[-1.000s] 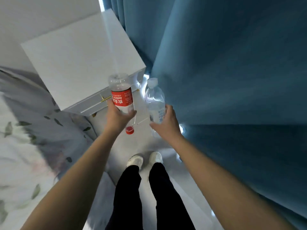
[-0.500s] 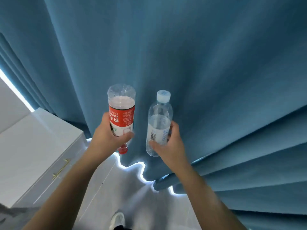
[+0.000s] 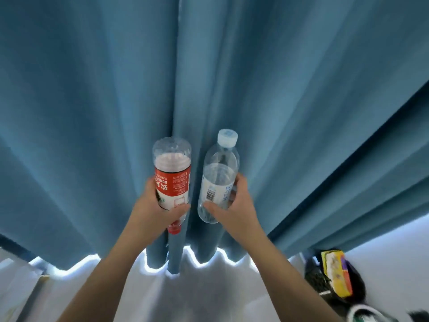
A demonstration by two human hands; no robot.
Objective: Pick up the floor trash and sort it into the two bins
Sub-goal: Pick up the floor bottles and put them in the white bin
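1. Before the blue curtain [image 3: 92, 112], both hands are raised side by side. The left hand [image 3: 151, 212] grips a red-label bottle [image 3: 173, 180] upside down, red cap [image 3: 174, 227] pointing at the floor [image 3: 197, 293]. The right hand [image 3: 236, 208] grips a clear bottle [image 3: 219, 173] upright, white cap [image 3: 227, 137] on top. The bottles are just beside each other and do not touch.
2. Change: a second ago the view looked down at the feet and a white cabinet. It has since swung up and to the right along the curtain. The cabinet [image 3: 14, 275] is now a sliver at the left edge, and a dark container [image 3: 357, 282] holding a yellow packet [image 3: 336, 273] has entered at lower right. Both grips are unchanged.
3. Meaning: pick-up of these two bottles appears done, and the person is probably carrying them towards the bins. Sorting has not begun.
4. Hidden or unclear: the dark container is only partly visible, so whether it is a bin cannot be told. No second bin shows. A pale blurred shape [image 3: 366, 314] at the bottom right cannot be identified. The fingers behind each bottle are out of sight.
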